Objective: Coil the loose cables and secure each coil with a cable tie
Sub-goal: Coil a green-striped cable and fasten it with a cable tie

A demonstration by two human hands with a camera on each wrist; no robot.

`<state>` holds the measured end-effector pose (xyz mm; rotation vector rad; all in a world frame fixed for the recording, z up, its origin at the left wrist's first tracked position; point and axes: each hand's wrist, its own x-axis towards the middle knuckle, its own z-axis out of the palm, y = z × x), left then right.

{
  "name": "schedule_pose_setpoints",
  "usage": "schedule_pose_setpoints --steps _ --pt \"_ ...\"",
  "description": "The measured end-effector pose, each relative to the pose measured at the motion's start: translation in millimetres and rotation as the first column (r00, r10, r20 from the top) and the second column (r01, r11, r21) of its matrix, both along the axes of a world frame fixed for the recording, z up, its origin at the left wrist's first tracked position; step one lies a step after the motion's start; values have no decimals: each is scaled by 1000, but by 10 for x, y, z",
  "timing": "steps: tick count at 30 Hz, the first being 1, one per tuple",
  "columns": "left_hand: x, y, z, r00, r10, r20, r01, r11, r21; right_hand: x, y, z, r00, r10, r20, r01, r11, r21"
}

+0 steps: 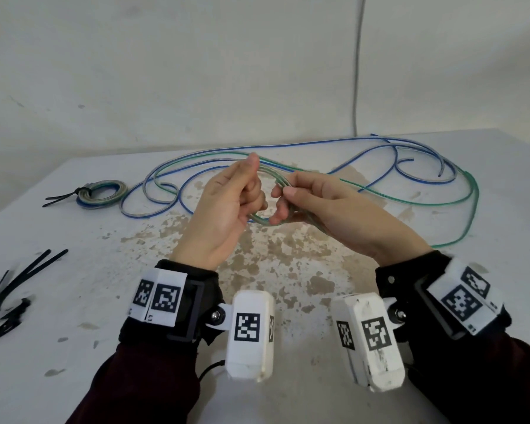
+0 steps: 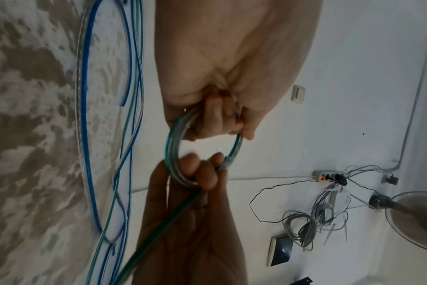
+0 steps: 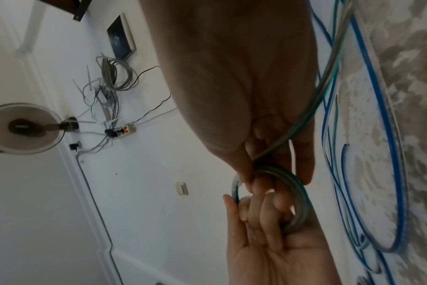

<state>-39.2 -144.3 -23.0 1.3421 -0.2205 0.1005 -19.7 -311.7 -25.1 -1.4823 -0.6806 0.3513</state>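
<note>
Above the table's middle, both hands hold a small coil (image 1: pixel 265 221) of clear, green-striped cable. My left hand (image 1: pixel 251 185) pinches the coil's top with its thumb, and its fingers are curled through the ring. From the other side, my right hand (image 1: pixel 288 197) grips the coil with fingers hooked inside. In the left wrist view the coil (image 2: pixel 173 146) spans from my left hand (image 2: pixel 215 119) to my right hand (image 2: pixel 197 173). The cable's loose tail (image 1: pixel 468 191) trails right across the table. In the right wrist view my right hand (image 3: pixel 268 173) pinches the coil (image 3: pixel 300 190) above my left hand (image 3: pixel 263 212).
A blue-striped cable (image 1: pixel 288 145) sprawls in loose loops across the far side of the worn white table (image 1: pixel 74 347). At the far left lies a finished coil (image 1: pixel 103 192) bound with a black tie. Several black cable ties (image 1: pixel 16 283) lie at the left edge. A wall stands behind.
</note>
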Motion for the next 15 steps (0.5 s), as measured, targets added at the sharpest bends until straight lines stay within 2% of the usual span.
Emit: schedule_pose_setpoints --steps 2,5,7,9,13,15 --pt "-7 9 21 996 -60 -71 60 998 4 14 -17 7 998 -49 29 49 999 -17" --pt "-45 18 38 965 -171 -200 205 965 166 18 -73 3 998 54 22 -52 995 -88" --pt "-60 5 25 962 -179 -208 239 920 312 0 -91 -19 995 103 -3 -103 984 -145" --pt "-62 6 19 974 -156 -166 207 910 359 -7 -101 -24 995 84 -53 -91 985 -146" --pt "-37 42 7 993 -86 -83 101 975 199 5 -119 -5 993 73 -95 -80 994 -75" --pt "-25 32 8 995 -85 -61 93 986 136 7 -104 10 995 54 -80 -57 998 -31"
